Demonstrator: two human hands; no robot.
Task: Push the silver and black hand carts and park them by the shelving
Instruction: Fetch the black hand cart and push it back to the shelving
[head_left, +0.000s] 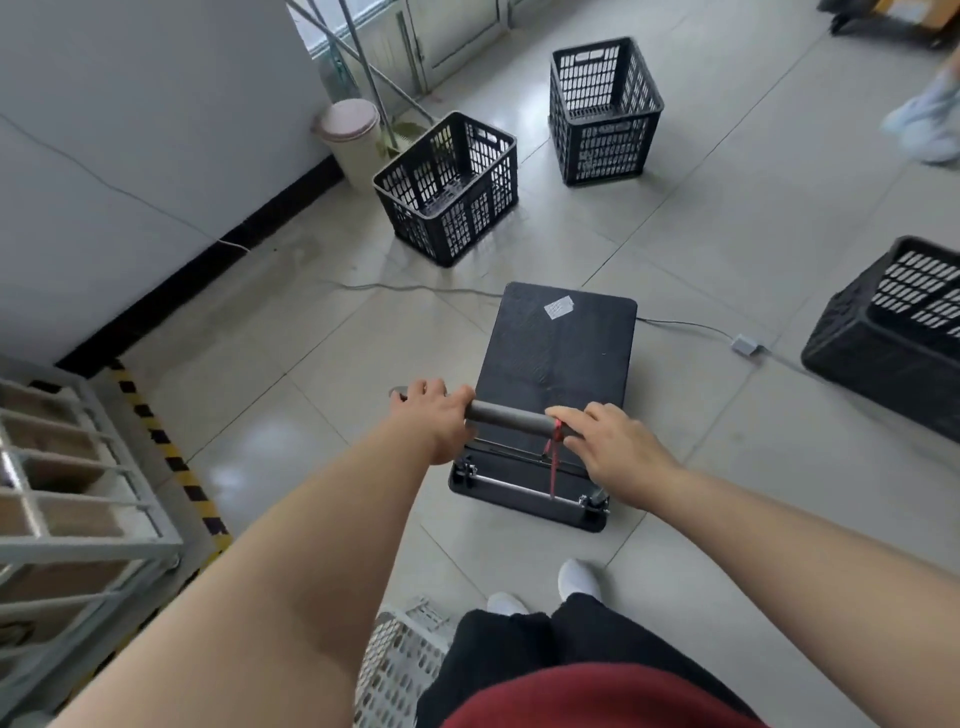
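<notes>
A black flat-deck hand cart (558, 358) stands on the tiled floor in front of me, with a white sticker near its far edge. Its grey padded handle bar (506, 417) runs across between my hands, and a red cord hangs from the bar's right part. My left hand (431, 418) is wrapped around the bar's left end. My right hand (615, 449) grips the right end. Grey metal shelving (78, 499) holding brown boxes stands at the lower left. No silver cart is in view.
Two black slotted crates (449, 189) (602, 111) stand ahead, a third (898, 332) at the right. A cable with a small adapter (748, 345) crosses the floor past the cart. A lidded bin (353, 140) stands by the wall. Yellow-black tape (171, 457) edges the shelving. A white basket (400, 665) sits by my legs.
</notes>
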